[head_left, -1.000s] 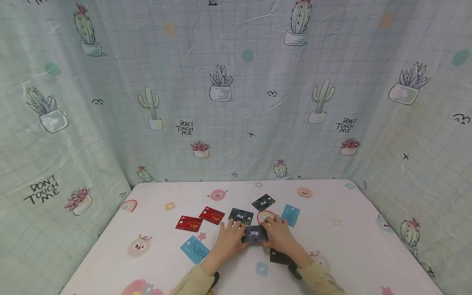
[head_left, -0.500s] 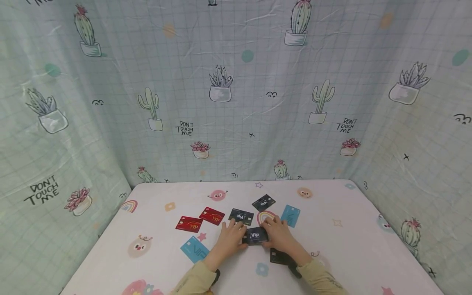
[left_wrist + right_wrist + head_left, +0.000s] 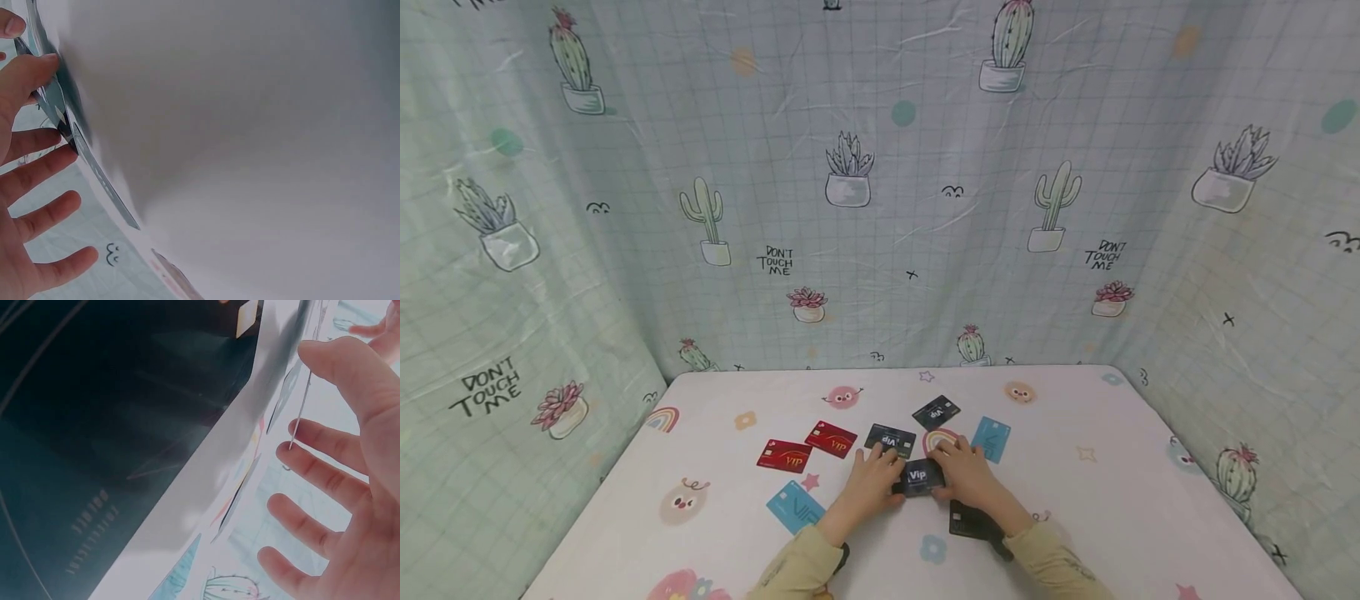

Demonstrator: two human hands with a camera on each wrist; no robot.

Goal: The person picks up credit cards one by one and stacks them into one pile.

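Note:
A black Vip card [image 3: 919, 477] sits between my two hands, raised off the table. My left hand [image 3: 871, 482] grips its left end; in the left wrist view the thumb and index finger close on the dark card [image 3: 55, 100], with the other fingers spread. At the opposite end, my right hand [image 3: 967, 477] pinches the card between thumb and fingertips, and the right wrist view shows its thin edge [image 3: 301, 406]. Just beyond lies another black card [image 3: 891, 439]. Beneath my right wrist is a dark card [image 3: 968, 521], partly covered by the arm.
Two red VIP cards [image 3: 785, 456] lie to the left, with a blue card [image 3: 795, 507] nearer my left forearm. Farther back are a black card [image 3: 936, 412] and a blue card [image 3: 991, 438]. A cactus-print curtain [image 3: 880, 208] surrounds the white patterned table [image 3: 715, 458].
The held card has shifted and tilted slightly between my hands. Both hands keep their grip almost in place, and the cards on the table lie as before.

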